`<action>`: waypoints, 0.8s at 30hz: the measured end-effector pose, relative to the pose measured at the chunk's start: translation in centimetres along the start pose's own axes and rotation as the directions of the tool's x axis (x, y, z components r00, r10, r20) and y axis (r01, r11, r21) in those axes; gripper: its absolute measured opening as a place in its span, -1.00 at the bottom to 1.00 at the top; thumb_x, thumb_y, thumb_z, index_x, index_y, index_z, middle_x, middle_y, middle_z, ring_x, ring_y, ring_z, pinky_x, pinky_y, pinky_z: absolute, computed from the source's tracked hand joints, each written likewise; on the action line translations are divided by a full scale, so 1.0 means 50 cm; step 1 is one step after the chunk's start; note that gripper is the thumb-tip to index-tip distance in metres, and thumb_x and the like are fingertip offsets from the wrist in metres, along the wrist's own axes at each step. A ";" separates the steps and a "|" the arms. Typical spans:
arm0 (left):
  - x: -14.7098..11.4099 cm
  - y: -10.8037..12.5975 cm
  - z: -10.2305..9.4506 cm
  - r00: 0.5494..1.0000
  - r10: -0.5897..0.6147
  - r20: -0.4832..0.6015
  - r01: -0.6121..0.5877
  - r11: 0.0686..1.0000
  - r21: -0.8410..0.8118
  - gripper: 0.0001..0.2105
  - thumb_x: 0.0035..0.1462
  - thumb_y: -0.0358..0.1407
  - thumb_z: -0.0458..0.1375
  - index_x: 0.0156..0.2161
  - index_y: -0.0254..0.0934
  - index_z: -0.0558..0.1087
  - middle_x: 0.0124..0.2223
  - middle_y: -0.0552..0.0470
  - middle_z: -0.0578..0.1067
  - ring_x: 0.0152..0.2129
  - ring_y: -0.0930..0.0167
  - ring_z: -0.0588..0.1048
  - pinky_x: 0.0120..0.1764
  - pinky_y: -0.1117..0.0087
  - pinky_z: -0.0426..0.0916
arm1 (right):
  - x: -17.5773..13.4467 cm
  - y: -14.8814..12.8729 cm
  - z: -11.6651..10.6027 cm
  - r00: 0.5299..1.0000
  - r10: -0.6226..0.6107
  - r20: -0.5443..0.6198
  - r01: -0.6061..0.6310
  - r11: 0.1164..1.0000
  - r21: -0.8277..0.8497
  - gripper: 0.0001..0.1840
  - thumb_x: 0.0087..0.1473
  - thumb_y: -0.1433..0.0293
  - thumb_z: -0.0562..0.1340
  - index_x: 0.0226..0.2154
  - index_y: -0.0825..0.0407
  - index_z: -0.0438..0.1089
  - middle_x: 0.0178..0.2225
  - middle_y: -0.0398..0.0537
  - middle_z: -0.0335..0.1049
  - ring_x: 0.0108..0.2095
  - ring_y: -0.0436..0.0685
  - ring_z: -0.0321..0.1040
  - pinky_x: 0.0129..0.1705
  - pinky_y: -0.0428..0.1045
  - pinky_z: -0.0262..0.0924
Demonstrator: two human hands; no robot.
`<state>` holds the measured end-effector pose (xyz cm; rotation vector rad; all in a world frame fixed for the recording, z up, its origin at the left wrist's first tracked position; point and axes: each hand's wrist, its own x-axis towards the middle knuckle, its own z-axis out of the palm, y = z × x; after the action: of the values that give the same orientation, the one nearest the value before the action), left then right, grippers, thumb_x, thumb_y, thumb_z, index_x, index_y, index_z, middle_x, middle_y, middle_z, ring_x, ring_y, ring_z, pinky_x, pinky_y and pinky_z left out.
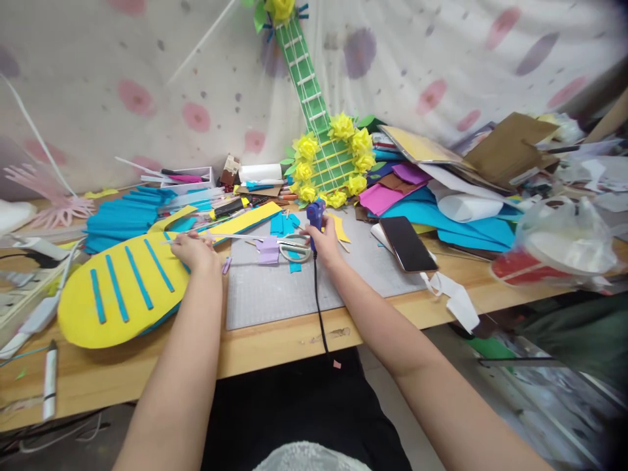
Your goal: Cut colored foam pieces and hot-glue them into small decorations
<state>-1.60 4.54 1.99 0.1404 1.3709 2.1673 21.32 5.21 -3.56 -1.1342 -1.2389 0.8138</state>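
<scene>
My right hand (324, 243) is closed around the handle of a blue hot glue gun (316, 212), held above the grey cutting mat (275, 301). Its black cord (318, 307) hangs over the table's front edge. My left hand (196, 252) is at the upper right of a yellow guitar-shaped cutout (125, 288) with several blue strips on its face. Those fingers pinch a thin white strip (230, 236) that extends to the right. Between my hands lie scissors (296, 249), a lilac paper piece (267, 250) and blue paper scraps (283, 225).
A green paper guitar (321, 140) with yellow flowers leans against the curtain. Right of the mat are a phone (408, 244), stacked coloured paper (456, 222) and a bagged tub (554, 252). Blue pleated paper (125, 216), a power strip (22, 288) and a marker (50, 383) lie left.
</scene>
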 end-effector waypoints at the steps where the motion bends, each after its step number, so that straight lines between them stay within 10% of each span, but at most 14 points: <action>1: -0.001 -0.005 -0.002 1.000 0.018 0.003 -0.018 1.000 0.004 -0.84 0.19 -0.45 -0.25 -0.41 -0.22 0.02 -0.53 0.19 0.15 -0.76 0.65 0.08 -0.69 0.60 0.01 | -0.003 -0.005 0.004 0.998 0.056 0.034 -0.059 0.995 0.078 -0.56 -0.09 0.18 0.18 -0.17 -0.04 0.05 -0.33 -0.13 0.25 -0.35 0.09 0.37 -0.41 0.02 0.29; 14: -0.007 -0.046 -0.019 0.978 -0.050 0.205 0.069 0.994 -0.084 -0.91 0.13 -0.31 -0.05 -0.39 -0.24 0.21 -0.49 0.15 0.32 -0.76 0.69 0.10 -0.62 0.63 0.18 | -0.004 0.001 0.013 0.998 0.064 -0.013 -0.063 0.997 0.039 -0.44 -0.27 0.25 0.30 -0.19 -0.01 0.10 -0.32 -0.13 0.29 -0.29 0.07 0.32 -0.18 0.09 0.27; 19: -0.059 -0.062 -0.030 0.770 -0.152 0.620 0.061 0.984 0.165 -0.83 -0.15 -0.32 0.23 -0.40 -0.30 0.36 -0.42 0.08 0.45 -0.78 0.69 0.05 -0.71 0.59 0.11 | -0.009 -0.004 0.019 0.995 0.100 0.027 -0.103 0.986 0.128 -0.42 -0.32 0.29 0.33 -0.22 -0.03 0.08 -0.35 -0.20 0.26 -0.38 0.03 0.33 -0.25 0.06 0.30; 24: -0.109 -0.091 -0.034 0.615 -0.227 0.755 -0.090 0.931 0.354 -0.77 -0.21 -0.23 0.26 -0.41 -0.34 0.44 -0.45 0.00 0.50 -0.77 0.62 0.16 -0.75 0.54 0.10 | -0.020 -0.012 0.025 0.996 0.060 0.060 -0.063 0.997 0.049 -0.49 -0.31 0.32 0.30 -0.25 -0.03 0.11 -0.35 -0.19 0.25 -0.40 0.02 0.31 -0.30 0.04 0.30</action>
<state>4.15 1.84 -1.62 1.0454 1.1543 1.4195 19.86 4.34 -3.33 -1.1188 -1.2295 0.9259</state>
